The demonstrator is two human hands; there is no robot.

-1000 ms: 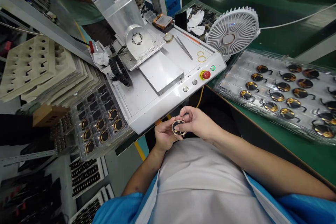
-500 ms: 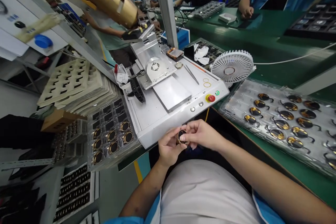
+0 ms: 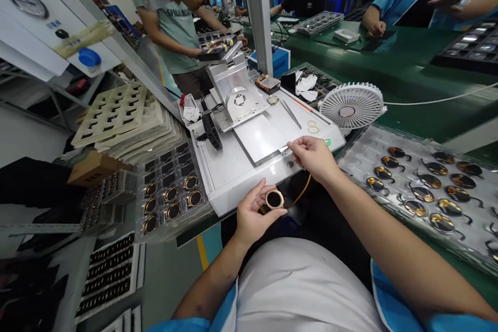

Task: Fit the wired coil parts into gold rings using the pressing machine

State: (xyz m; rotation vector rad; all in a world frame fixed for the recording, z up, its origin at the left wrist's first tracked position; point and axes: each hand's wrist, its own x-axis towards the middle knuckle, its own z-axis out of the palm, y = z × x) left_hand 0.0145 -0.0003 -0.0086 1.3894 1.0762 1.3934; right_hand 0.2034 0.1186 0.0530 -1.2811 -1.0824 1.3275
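Gold-rimmed round case (image 3: 274, 199) cradled in the curled fingers of the left hand (image 3: 254, 212), right hand (image 3: 313, 158) open above the white machine (image 3: 241, 187), tray of gold-and-black discs (image 3: 358, 155) right of it well filled.

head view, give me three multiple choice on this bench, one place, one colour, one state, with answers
1. Where is the gold-rimmed round part?
a right hand
b left hand
c on the fan

2. What colour is the lit lamp on the white machine?
a red
b green
c blue

3. How are the tweezers placed?
a held in a hand
b standing in a holder
c lying on the machine's deck

Answers:
1 b, the part sits against the fingers of the left hand, out over the floor side of the bench.
2 b, the lamp glows green near the right end of the front panel.
3 c, they lie on the white deck, with no hand on them.
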